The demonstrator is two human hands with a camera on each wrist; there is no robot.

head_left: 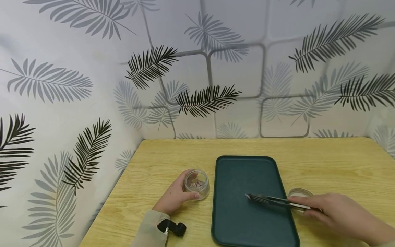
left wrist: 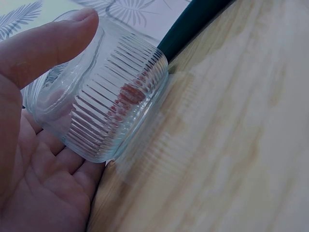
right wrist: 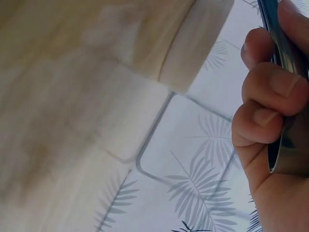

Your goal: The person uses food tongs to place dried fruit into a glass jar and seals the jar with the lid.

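Note:
My left hand [head_left: 173, 198] is wrapped round a clear glass jar [head_left: 203, 194], thumb on the near side and fingers behind. The jar is open at the top and has ribbed walls; small reddish pieces [left wrist: 129, 95] lie at its bottom. In the left wrist view its base is right at the tabletop. My right hand [head_left: 337, 212] grips metal tongs [head_left: 273, 200], whose narrow tips point left over the dark green tray [head_left: 243, 175]. Nothing shows between the tips. The right wrist view has the curled fingers [right wrist: 275, 89] round the tongs' wide end.
A round lid [head_left: 299, 191] lies on the wooden table [head_left: 172, 151] to the right of the tray, partly behind the right hand. Leaf-patterned walls [head_left: 197, 79] rise at the table's back and left. A black strap mount [head_left: 172, 227] sits on the left wrist.

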